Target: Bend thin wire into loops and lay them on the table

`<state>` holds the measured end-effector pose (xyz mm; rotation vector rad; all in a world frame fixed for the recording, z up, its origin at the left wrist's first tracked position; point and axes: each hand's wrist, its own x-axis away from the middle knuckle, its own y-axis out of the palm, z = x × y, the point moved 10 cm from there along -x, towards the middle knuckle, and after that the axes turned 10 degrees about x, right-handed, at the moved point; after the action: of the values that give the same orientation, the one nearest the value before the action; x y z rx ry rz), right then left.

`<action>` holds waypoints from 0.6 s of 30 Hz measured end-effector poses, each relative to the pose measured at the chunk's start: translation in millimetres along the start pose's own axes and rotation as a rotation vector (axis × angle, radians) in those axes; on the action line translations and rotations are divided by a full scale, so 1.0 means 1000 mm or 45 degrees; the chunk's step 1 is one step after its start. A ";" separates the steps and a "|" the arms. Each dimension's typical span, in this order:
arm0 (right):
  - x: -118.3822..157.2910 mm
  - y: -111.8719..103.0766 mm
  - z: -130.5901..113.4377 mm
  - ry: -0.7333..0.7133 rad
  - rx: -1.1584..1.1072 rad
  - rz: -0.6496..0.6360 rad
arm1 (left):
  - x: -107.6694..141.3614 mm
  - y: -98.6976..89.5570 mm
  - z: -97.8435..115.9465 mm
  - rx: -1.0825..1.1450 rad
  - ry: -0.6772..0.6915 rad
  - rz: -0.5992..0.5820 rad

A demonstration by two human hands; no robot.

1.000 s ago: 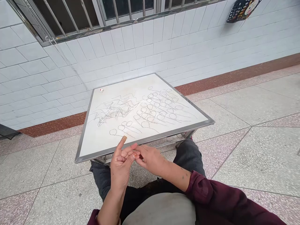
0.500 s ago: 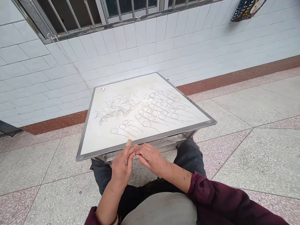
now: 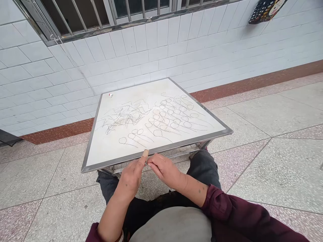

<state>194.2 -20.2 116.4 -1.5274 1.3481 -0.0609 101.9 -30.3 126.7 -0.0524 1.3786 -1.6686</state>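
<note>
My left hand (image 3: 131,175) is closed just off the table's front edge, with a tan wrapping on one of its digits. Beside it, my right hand (image 3: 163,170) is pinched, its fingertips nearly meeting those of the left. Whatever lies between the fingertips is too thin and hidden to name. Past the hands, on the table, spread thin dark wire pieces with a round loop at one end (image 3: 158,133). To their left lies a tangle of zigzag-bent thin wires (image 3: 128,115).
The white table (image 3: 103,153) has a grey metal rim and stands near a white tiled wall (image 3: 141,50). A small red-and-white object (image 3: 110,95) sits at its far left corner. My legs straddle the front. A dotted bag (image 3: 264,11) hangs at upper right.
My left hand has turned, and its wrapped digit has moved right and now points toward the table edge. My right hand has barely shifted. The wires on the table look unchanged.
</note>
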 end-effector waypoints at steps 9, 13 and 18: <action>0.006 0.008 -0.011 -0.406 0.350 -0.183 | 0.002 0.007 0.007 -0.037 0.065 -0.291; 0.005 0.004 -0.012 -0.417 0.359 -0.166 | 0.001 0.005 -0.003 -0.004 -0.006 -0.227; 0.004 -0.002 -0.009 -0.337 0.352 -0.098 | 0.002 0.009 -0.016 -0.002 -0.100 -0.163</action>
<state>191.4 -29.6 120.2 -1.3025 1.0251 -0.0867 97.3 -19.3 112.3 -0.2091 1.3416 -1.7521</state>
